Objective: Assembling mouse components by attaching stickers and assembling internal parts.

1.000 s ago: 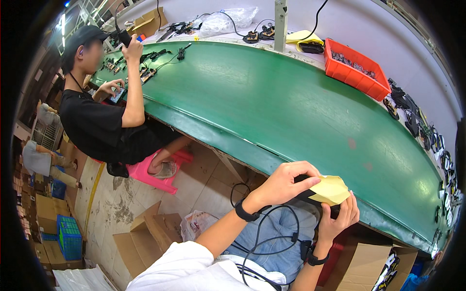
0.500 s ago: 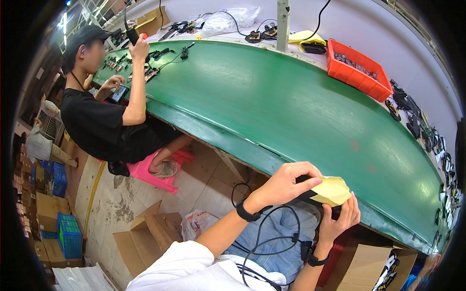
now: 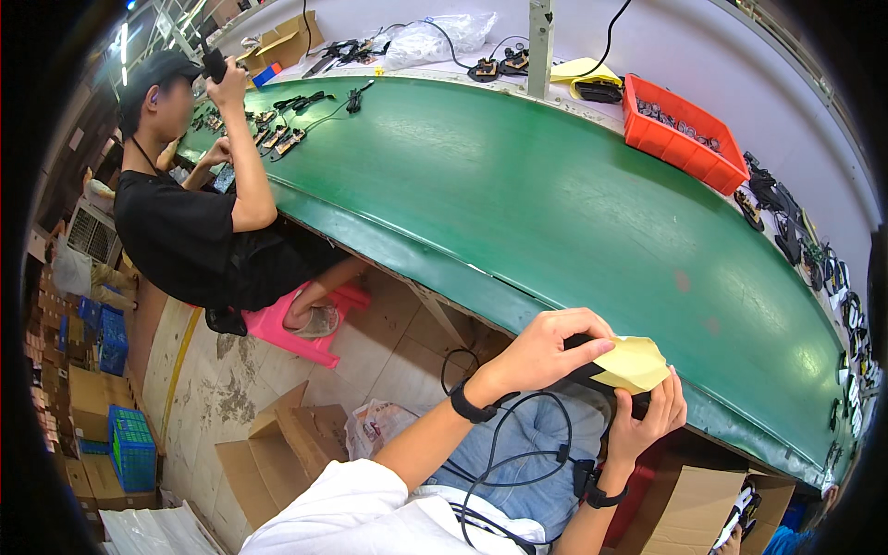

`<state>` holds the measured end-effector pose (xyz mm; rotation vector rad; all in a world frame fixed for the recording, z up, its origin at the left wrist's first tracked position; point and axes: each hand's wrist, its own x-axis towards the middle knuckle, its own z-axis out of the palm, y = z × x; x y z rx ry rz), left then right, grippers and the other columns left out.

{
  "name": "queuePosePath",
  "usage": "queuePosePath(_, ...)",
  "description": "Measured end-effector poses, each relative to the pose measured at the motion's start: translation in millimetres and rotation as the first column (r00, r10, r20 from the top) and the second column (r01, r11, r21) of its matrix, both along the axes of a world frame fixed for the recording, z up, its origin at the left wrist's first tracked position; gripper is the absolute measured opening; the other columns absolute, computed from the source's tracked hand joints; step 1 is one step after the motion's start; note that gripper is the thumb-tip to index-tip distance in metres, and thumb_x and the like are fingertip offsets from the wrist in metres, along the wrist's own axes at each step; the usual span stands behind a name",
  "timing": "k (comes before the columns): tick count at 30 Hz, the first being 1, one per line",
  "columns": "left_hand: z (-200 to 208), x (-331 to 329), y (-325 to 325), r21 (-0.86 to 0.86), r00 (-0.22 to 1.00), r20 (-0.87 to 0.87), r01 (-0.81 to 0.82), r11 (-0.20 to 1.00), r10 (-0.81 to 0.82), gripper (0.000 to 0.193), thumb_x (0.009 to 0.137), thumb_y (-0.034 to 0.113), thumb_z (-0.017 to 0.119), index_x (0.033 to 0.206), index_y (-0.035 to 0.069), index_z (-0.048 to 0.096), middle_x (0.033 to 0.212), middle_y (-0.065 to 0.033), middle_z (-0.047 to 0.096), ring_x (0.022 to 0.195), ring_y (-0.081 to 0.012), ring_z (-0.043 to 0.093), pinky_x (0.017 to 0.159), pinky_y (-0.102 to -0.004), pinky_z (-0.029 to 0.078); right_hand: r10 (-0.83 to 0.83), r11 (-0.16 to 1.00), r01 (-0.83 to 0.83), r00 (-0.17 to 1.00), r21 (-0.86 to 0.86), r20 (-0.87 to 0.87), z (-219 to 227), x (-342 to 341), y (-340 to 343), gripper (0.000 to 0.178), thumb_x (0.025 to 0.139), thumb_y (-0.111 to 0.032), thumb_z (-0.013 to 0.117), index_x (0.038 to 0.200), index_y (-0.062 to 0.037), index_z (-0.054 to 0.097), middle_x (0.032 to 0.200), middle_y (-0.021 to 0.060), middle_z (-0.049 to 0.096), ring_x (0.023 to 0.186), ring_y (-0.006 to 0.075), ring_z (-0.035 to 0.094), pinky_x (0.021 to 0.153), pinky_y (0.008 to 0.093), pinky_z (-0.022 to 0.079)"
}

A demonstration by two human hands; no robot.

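Between my two hands is a creased yellow sheet (image 3: 634,363), held just over the near edge of the green work surface (image 3: 518,203). My left hand (image 3: 555,350) pinches its left end with thumb and forefinger. At its right end, the fingers of my right hand (image 3: 650,413) are closed on the lower edge. Something dark shows beneath the sheet beside my left thumb; its kind is hidden. Both wrists wear black bands, and a black cable (image 3: 499,453) loops across my lap.
A red bin (image 3: 689,157) of small grey parts stands along the far edge. Black cabled parts (image 3: 786,213) line the shelf at right. To the left, a co-worker (image 3: 185,213) sits on a pink stool (image 3: 305,324). An opened cardboard box (image 3: 680,509) stands at my lower right.
The co-worker's raised hand, holding a black tool, has shifted left, uncovering a red-and-blue object. Another person's fingers now show at the lower-right box. My hands and the yellow sheet stay put.
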<state>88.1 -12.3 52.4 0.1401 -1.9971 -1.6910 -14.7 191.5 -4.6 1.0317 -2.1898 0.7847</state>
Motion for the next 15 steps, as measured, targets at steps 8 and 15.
queuePosePath(8, -2, 4, -5, 0.022, 1.000, 0.003, -0.014, 1.000, 0.014, 0.012, 0.096, 0.010, 0.069, 0.098, -0.002, 0.070, 0.102, -0.0113, 0.074, 0.095, -0.0216, 0.070, 0.086, -0.0332, 0.054, 0.021, 1.000, -0.021, 1.000, -0.003, 0.006, -3, -1, -3, 0.058, 0.092, -0.056, 0.067, 0.122, -0.0059, 0.066, 0.130, 0.0076, 0.068, 0.128, 0.0309, 0.058, 0.108, 0.0430, 0.033)
queuePosePath(15, 1, -1, 0, 0.047, 0.999, -0.007, 0.053, 0.997, -0.053, 0.017, 0.098, 0.017, 0.068, 0.103, 0.000, 0.070, 0.099, -0.0118, 0.072, 0.092, -0.0257, 0.068, 0.087, -0.0342, 0.053, -0.005, 1.000, 0.005, 1.000, 0.020, 0.008, -9, -9, 9, 0.058, 0.094, -0.054, 0.065, 0.124, -0.0051, 0.066, 0.134, 0.0108, 0.067, 0.129, 0.0340, 0.058, 0.111, 0.0461, 0.034)
